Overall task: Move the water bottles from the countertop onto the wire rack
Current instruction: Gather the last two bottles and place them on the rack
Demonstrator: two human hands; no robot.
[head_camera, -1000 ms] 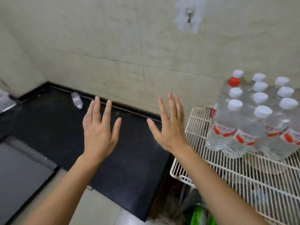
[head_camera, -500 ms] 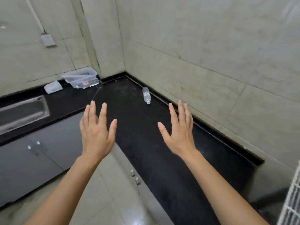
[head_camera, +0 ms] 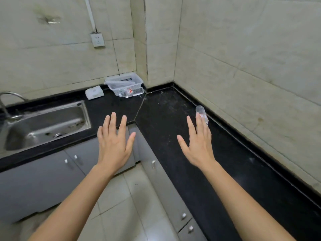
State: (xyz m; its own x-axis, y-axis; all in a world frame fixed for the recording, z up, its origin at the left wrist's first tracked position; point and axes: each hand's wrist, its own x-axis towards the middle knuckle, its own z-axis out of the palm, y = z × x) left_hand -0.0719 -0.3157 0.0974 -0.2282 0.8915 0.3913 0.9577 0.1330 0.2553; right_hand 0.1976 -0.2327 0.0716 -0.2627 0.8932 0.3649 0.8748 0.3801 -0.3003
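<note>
Just beyond the right hand's (head_camera: 197, 145) spread, empty fingers — a water bottle (head_camera: 202, 114) lying on the countertop (head_camera: 173, 119).

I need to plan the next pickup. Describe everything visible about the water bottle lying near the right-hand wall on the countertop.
The water bottle is small, of clear plastic, with a white label bearing a red mark around its middle. It lies on its side on the black countertop, close along the raised black strip at the foot of the right wall, its rounded base pointing toward the corner. Its cap end is hidden behind the fingertips of the right hand, which is open and spread in front of it; whether they touch cannot be told.
</note>
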